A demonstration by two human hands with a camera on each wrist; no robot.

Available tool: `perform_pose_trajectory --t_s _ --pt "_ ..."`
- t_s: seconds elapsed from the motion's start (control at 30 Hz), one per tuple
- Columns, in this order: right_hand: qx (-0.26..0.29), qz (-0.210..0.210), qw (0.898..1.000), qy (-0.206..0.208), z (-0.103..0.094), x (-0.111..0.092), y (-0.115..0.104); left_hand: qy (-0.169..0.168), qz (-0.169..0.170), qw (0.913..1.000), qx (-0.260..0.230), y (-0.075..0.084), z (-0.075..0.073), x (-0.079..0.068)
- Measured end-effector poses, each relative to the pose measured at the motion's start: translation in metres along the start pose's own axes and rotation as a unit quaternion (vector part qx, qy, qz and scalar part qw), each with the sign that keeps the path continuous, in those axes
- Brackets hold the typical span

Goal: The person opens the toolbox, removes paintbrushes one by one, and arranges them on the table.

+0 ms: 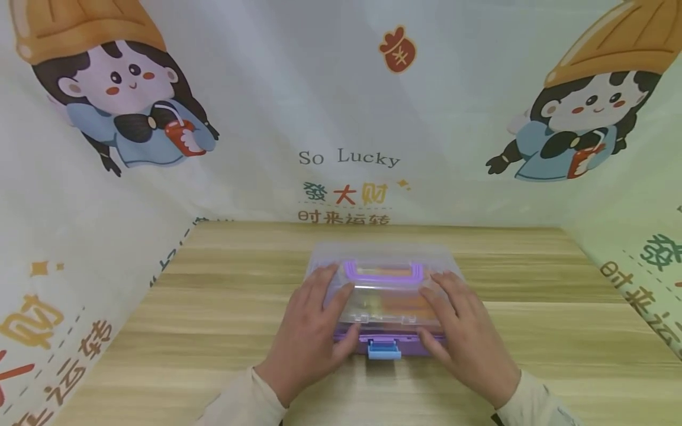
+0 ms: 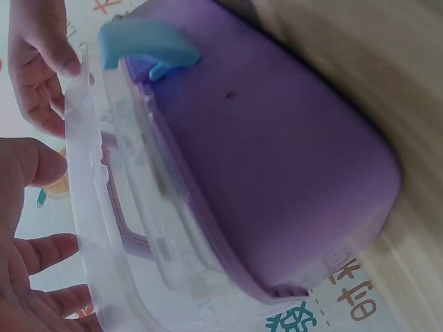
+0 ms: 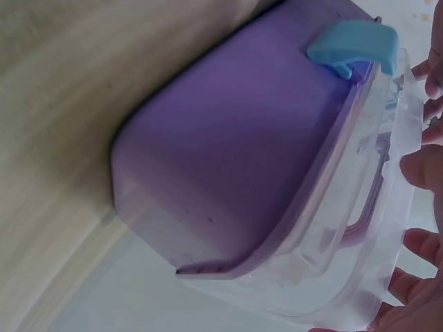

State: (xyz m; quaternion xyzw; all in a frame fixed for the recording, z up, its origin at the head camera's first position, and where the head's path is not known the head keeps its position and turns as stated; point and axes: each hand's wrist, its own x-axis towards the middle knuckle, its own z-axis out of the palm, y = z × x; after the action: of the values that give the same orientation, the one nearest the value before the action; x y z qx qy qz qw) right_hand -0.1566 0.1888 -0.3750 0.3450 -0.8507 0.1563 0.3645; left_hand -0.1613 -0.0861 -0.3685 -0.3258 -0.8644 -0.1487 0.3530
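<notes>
A storage box with a purple base (image 2: 277,152) and a clear lid (image 1: 389,251) stands on the table; a purple carry handle (image 1: 383,277) sits on the lid. At the front, the light blue latch (image 1: 384,350) sticks outward. My left hand (image 1: 314,325) rests on the lid's left side, fingers spread over the top and thumb near the front edge. My right hand (image 1: 466,328) lies likewise on the right side. In both wrist views the fingertips touch the outer face of the lid. Blurred orange and yellow shapes show through it.
The wood-patterned table (image 1: 213,331) surrounds the box. Behind it and along both sides hangs a pale printed cloth (image 1: 266,118) with cartoon figures and lettering.
</notes>
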Motion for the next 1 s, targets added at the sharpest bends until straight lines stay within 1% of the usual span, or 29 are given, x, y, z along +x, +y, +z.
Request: perform_pose_trajectory --t_s 0.2,0.33,0.5,0.6,0.73,0.9,1.0 --pt "-0.031 -0.007 0.999 -0.01 -0.003 0.01 0.007 0.023 0.006 0.9997 -0.004 -0.003 0.0 0.01" --pt "-0.051 -0.017 0.999 -0.006 -0.006 0.014 0.011 0.023 0.001 0.9997 0.0 -0.005 0.0 0.014" --pt "-0.068 -0.034 0.997 0.01 -0.008 0.019 0.013 0.021 -0.002 0.9998 0.002 -0.005 -0.001 0.017" --pt "-0.075 -0.036 0.996 0.01 -0.01 0.022 0.014 0.015 -0.004 0.9999 0.0 -0.006 0.0 0.017" --pt "-0.084 -0.036 0.996 0.006 -0.016 0.027 0.017 0.01 -0.002 0.9999 0.009 -0.007 0.0 0.016" --pt "-0.096 -0.049 0.994 0.013 -0.021 0.034 0.021 0.014 0.005 0.9997 0.019 -0.007 -0.001 0.014" --pt "-0.099 -0.055 0.993 0.026 -0.024 0.039 0.024 0.015 0.009 0.9996 0.021 -0.007 -0.001 0.013"
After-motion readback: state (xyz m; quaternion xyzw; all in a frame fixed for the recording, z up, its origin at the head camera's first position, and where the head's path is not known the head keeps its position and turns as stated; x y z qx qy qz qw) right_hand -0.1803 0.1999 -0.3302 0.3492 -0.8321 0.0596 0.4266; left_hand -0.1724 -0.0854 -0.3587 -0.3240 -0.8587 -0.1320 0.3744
